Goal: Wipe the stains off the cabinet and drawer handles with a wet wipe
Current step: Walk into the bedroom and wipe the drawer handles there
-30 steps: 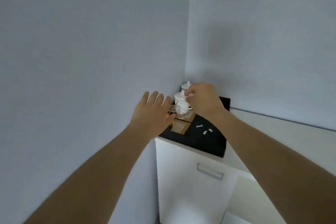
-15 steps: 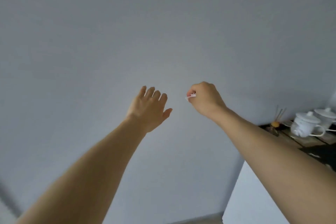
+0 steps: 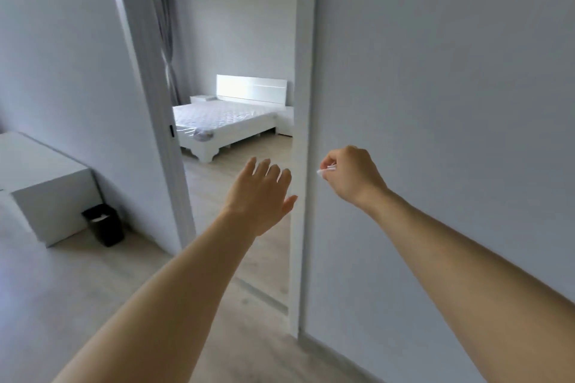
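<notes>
My right hand [image 3: 351, 174] is raised in front of a grey wall, its fingers curled round a small white wet wipe [image 3: 325, 170] of which only a corner sticks out. My left hand [image 3: 259, 194] is stretched forward beside it, fingers straight and holding nothing, in front of an open doorway. No cabinet or drawer handle is in view. A white cabinet [image 3: 40, 183] stands at the left, its handles not visible.
The doorway frame [image 3: 303, 134] opens onto a bedroom with a white bed [image 3: 224, 121]. A black waste bin [image 3: 104, 224] stands on the wooden floor beside the white cabinet. A grey wall [image 3: 451, 102] fills the right side.
The view has swung left, away from the corner cabinet with the white teapots and past a bare wall to the doorway. Both hands keep their pose, the right still pinching the wipe.
</notes>
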### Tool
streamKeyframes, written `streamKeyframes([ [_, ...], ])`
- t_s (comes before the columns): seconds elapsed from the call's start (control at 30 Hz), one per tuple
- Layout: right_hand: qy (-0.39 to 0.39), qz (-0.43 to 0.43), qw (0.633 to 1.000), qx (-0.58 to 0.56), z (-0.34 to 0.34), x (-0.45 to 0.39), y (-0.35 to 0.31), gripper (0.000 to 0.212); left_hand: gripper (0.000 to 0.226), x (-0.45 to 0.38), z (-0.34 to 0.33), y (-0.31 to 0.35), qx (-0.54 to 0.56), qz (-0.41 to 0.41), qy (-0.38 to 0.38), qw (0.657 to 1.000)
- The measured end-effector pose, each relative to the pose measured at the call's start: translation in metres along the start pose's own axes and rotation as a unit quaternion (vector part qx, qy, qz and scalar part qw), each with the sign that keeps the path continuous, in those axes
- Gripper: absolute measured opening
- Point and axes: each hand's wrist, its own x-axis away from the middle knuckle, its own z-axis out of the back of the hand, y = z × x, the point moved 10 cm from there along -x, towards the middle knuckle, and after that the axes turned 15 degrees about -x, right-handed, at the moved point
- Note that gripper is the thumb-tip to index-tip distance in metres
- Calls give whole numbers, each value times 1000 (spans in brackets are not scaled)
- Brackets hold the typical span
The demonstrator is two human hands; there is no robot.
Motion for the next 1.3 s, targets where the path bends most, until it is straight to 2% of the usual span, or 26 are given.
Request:
streamKeyframes([
  [0.23, -90, 91, 989, -72, -203, -9, -184, 11, 59, 141, -128, -190, -69, 90, -109, 988],
  [0.47, -170, 168, 962, -133, -368, -28, -324, 13, 55, 232, -231, -329, -89, 173, -168, 966],
  [0.77, -219, 189, 936, -204, -575, -138, -448, 12, 57, 266, -403, -500, -95, 231, -234, 939],
  [0.9, -253, 177, 927, -214, -664, -191, -520, 10, 59, 274, -456, -587, -103, 253, -226, 935],
  [1.1, -293, 229, 898, -236, -807, -214, -642, 15, 58, 321, -560, -718, -97, 308, -245, 914],
  [1.2, -300, 240, 895, -229, -886, -229, -691, 14, 59, 350, -628, -774, -100, 309, -276, 905],
  [1.3, -295, 235, 897, -231, -959, -255, -742, 15, 58, 377, -684, -836, -119, 293, -271, 909],
])
